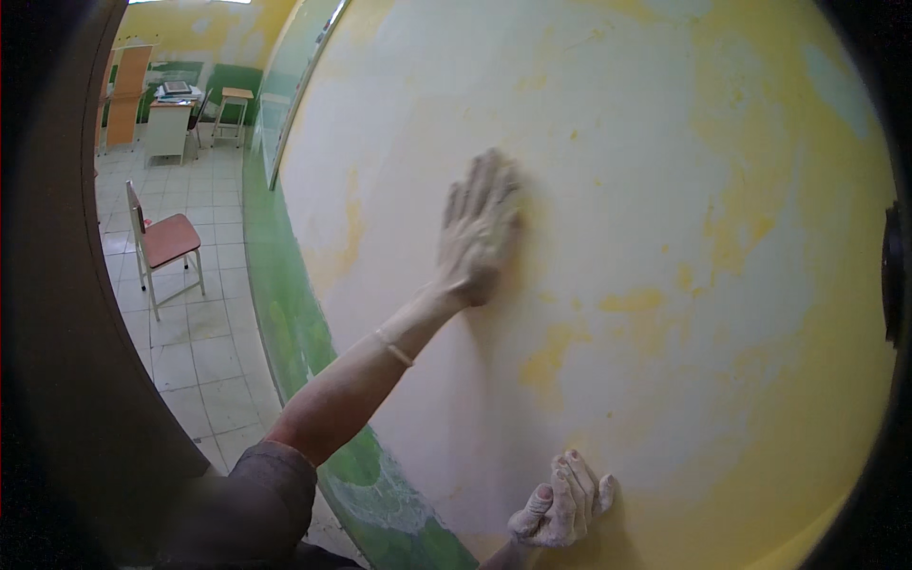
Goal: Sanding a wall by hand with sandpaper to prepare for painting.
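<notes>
Across a large wall of pale filler patches and yellow paint stretches my left arm, with a thin light band on the wrist. My left hand, coated in whitish dust, lies flat on the wall with its fingers stretched upward. Whatever may be under that palm is hidden. Lower down, at the bottom of the view, my right hand is close to the wall, caked in white powder. Its fingers are loosely bent, the little finger stands apart, and nothing shows in them. I cannot tell whether it touches the wall.
A green painted band runs along the wall's lower part. On the tiled floor at left stands a chair with a reddish seat. Farther back are a desk with things on it and a stool. A dark object sits at the right edge.
</notes>
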Available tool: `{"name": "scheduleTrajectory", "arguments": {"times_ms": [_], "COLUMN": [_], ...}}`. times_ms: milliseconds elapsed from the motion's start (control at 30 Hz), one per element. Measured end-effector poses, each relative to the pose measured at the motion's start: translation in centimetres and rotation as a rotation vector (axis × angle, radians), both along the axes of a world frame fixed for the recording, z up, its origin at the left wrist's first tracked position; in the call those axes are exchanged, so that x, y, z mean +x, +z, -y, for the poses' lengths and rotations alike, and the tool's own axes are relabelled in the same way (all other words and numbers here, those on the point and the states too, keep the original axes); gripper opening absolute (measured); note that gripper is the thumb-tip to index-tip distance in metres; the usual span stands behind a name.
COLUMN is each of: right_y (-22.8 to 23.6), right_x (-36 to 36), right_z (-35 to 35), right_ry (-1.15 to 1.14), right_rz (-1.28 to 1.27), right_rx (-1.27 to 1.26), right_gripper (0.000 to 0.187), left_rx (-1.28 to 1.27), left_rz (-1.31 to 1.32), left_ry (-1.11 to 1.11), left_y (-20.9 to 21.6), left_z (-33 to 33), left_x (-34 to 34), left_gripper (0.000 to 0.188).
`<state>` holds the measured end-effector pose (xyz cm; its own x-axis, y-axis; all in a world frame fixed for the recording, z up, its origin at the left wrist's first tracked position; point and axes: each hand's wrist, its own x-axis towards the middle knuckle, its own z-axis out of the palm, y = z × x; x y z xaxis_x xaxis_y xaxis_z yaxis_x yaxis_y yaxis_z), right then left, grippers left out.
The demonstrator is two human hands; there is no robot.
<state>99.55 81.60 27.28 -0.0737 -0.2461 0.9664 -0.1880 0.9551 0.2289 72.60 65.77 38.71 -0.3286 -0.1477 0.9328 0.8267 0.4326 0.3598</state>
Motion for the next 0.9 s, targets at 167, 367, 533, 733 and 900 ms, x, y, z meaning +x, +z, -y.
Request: {"name": "scheduleTrajectory", "arguments": {"times_ms": [167,367,533,733,900], "right_y": [0.0,-0.4,-0.4,0.0,-0.2], "right_x": [-1.0,-1.6,0.3,-0.3,-0.1], "right_z": [-0.4,-0.8,-1.2,-1.0,-1.1], "right_ry": [0.113,0.134,0.109,0.102,0.108], "right_rz": [-0.020,0.027,0.060,0.044,0.035], "right_rx": [0.026,0.035,0.011,-0.002,-0.041], "right_gripper": [0.023,0.022,0.021,0.020,0.019], "left_rx": [-0.009,-0.332,-0.041,-0.052,-0.235], "left_rz": [0.076,-0.243,-0.081,-0.091,-0.294], "left_ry": [0.027,-0.163,-0.053,-0.096,-0.184], "left_y": [-14.1,-2.5,1.1,-9.6,1.2], "left_z": [-4.2,-5.8,-1.2,-5.0,-5.5], "left_x": [3.0,9.0,2.0,6.6,7.5], "left_gripper": [0.069,0.073,0.066,0.075,0.077]}}
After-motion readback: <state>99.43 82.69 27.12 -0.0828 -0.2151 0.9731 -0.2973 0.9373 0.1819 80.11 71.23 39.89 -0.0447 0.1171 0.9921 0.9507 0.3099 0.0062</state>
